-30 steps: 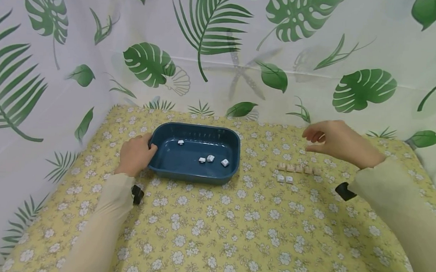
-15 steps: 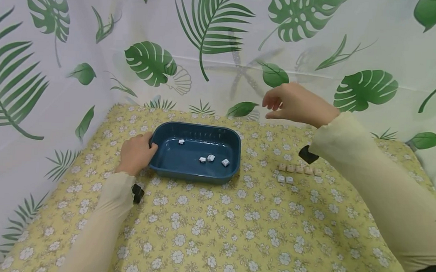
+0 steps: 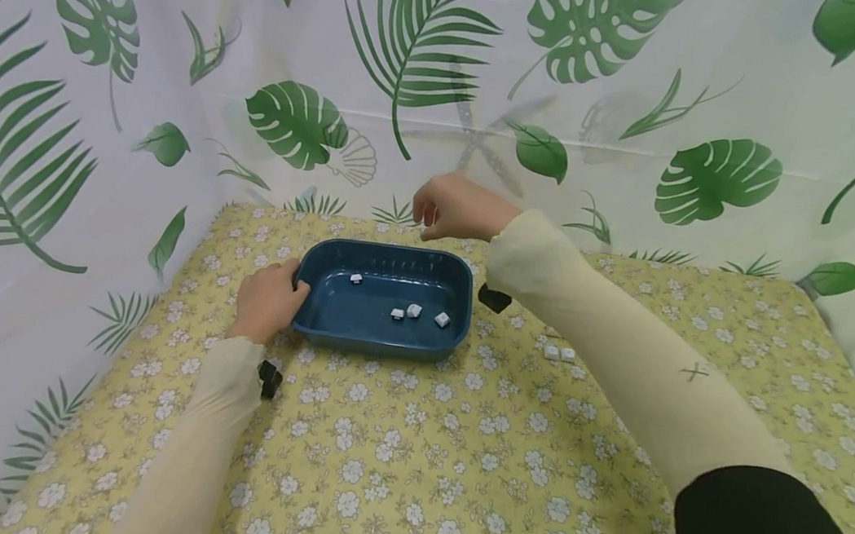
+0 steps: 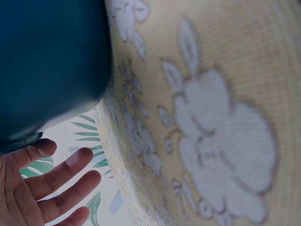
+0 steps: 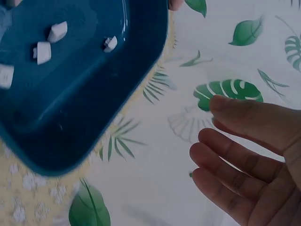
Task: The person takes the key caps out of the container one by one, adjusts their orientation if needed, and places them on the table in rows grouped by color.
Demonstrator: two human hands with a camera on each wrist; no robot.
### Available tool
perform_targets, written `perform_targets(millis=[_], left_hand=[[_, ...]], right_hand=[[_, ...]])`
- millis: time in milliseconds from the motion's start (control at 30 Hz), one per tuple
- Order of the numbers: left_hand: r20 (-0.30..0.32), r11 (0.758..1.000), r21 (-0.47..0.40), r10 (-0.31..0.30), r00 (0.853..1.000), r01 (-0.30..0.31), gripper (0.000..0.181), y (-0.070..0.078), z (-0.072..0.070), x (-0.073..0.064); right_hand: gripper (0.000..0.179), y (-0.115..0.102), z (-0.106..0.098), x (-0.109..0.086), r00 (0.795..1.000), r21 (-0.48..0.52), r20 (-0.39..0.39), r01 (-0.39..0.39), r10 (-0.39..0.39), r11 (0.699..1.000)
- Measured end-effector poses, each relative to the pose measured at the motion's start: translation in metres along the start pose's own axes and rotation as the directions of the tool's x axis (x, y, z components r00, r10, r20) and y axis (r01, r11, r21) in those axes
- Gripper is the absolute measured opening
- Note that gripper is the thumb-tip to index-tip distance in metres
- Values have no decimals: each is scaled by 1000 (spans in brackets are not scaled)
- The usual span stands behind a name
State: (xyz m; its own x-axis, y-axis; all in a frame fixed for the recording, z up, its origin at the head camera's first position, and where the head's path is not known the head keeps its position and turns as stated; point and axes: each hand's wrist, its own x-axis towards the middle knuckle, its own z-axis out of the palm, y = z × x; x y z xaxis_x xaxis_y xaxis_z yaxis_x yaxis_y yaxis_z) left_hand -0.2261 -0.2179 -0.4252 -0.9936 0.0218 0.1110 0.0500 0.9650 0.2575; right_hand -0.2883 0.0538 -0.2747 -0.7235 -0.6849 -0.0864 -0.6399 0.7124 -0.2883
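Observation:
On the left, my left hand (image 3: 266, 298) grips the short end of a deep dark blue tray (image 3: 371, 348), thumb at the rim. In the left wrist view, the index finger lies under the tray's rim while the other fingers spread below it. Several white keycaps (image 3: 442, 320) lie scattered on the tray floor, some tipped over. Above the tray's back right edge hovers my right hand (image 3: 464, 209), fingers loosely curved. The right wrist view shows the thumb (image 5: 244, 113) above the bent fingers, with nothing visible held between them.
Two white keycaps (image 3: 559, 353) stand side by side on the yellow flowered tablecloth (image 3: 416, 454), right of the tray. The right sleeve (image 3: 614, 344) hides most of the tan keycap row behind them. A leaf-printed white cloth (image 3: 439, 80) hangs at the back.
My right hand has swung left from near the tan keycaps, rising and then dropping a little, to above the tray's back edge. The left hand, tray and keycaps stay in place.

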Motion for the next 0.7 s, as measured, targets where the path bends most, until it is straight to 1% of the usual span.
perform_targets(millis=[167, 300, 433, 567, 700], left_hand=[[-3, 1000, 5, 1, 1000, -1, 43, 0, -1, 0], [5, 1000, 7, -5, 1000, 4, 43, 0, -1, 0], [4, 1000, 6, -9, 1000, 9, 43, 0, -1, 0], [5, 1000, 9, -13, 1000, 13, 43, 0, -1, 0], [6, 1000, 16, -15, 1000, 15, 44, -1, 0, 1]], right_hand=[[18, -10, 22, 24, 998, 11, 64, -25, 24, 1000], [17, -14, 44, 40, 989, 7, 135, -55, 53, 998], [14, -13, 67, 53, 983, -9, 180, -43, 44, 999], [14, -17, 80, 55, 972, -28, 226, -57, 62, 998], [11, -21, 88, 53, 953, -63, 281, -97, 111, 993]])
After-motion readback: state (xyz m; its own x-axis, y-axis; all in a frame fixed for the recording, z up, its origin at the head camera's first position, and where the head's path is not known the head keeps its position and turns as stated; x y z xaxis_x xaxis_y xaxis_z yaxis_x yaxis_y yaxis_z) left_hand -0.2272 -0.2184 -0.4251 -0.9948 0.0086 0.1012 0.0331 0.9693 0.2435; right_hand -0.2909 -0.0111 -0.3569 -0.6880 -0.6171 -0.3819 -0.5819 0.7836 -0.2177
